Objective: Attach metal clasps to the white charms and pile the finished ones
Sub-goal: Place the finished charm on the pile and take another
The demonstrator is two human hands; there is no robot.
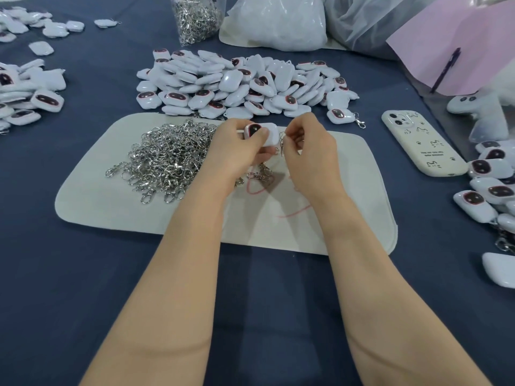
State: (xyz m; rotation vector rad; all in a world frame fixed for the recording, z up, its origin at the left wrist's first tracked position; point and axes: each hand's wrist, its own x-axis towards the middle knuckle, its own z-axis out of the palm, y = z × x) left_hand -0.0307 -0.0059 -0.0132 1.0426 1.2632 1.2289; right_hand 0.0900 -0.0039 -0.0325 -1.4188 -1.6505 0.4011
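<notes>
The left hand (239, 147) grips a white charm (271, 137) over the mat (348, 218), thumb across its face; the right hand (309, 151) pinches a metal clasp (282, 144) right at the charm's edge. The hooking-on step looks under way; next the clasp must catch the charm's small loop, which I cannot make out. Loose clasps (167, 157) lie to the left, the charm heap (245, 84) behind, clasped ones (473, 201) at the table's (83, 274) right

Small assembly wkshop: bulk charm piles (245, 84), loose clasp heap (167, 157), bagged clasps (195, 20) on blue-cloth table (83, 274).
</notes>
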